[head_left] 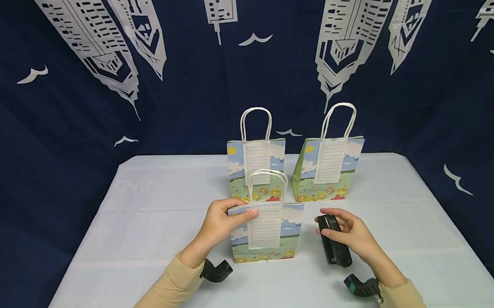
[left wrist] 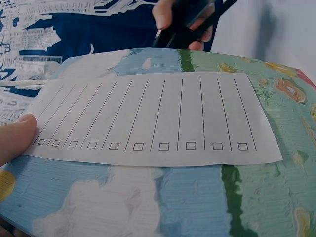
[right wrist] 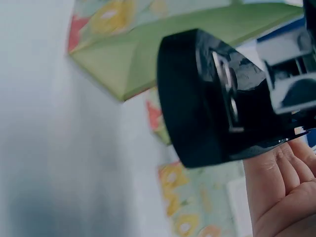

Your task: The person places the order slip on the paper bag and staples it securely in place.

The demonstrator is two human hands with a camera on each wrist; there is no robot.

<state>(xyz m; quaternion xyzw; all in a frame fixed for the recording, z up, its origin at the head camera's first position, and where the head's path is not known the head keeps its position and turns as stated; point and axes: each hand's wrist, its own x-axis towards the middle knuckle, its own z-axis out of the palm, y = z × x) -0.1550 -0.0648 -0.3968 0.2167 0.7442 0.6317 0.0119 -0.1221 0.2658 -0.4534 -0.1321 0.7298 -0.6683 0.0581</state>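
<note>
My left hand (head_left: pixel 223 221) pinches the top left edge of the front paper gift bag (head_left: pixel 291 243), thumb over the lined paper slip (head_left: pixel 264 232). The bag stands upright, printed with sky, clouds and flowers, its white twisted handles (head_left: pixel 250 183) up. In the left wrist view the slip (left wrist: pixel 153 118) shows ruled lines, each with a small checkbox, and the thumb (left wrist: pixel 17 138) presses its top corner. To the right of this bag, my right hand (head_left: pixel 356 236) grips a black stapler (head_left: pixel 337 244). Close up in the right wrist view, the stapler (right wrist: pixel 187 108) hides part of the bags.
Two matching bags stand behind: one directly at the back (head_left: pixel 236 175), partly covered by the front bag, and another at the back right (head_left: pixel 352 176). Each bears a similar lined slip. A white cloth covers the table (head_left: pixel 154 207); a navy skyline-print curtain (head_left: pixel 205 93) hangs behind it.
</note>
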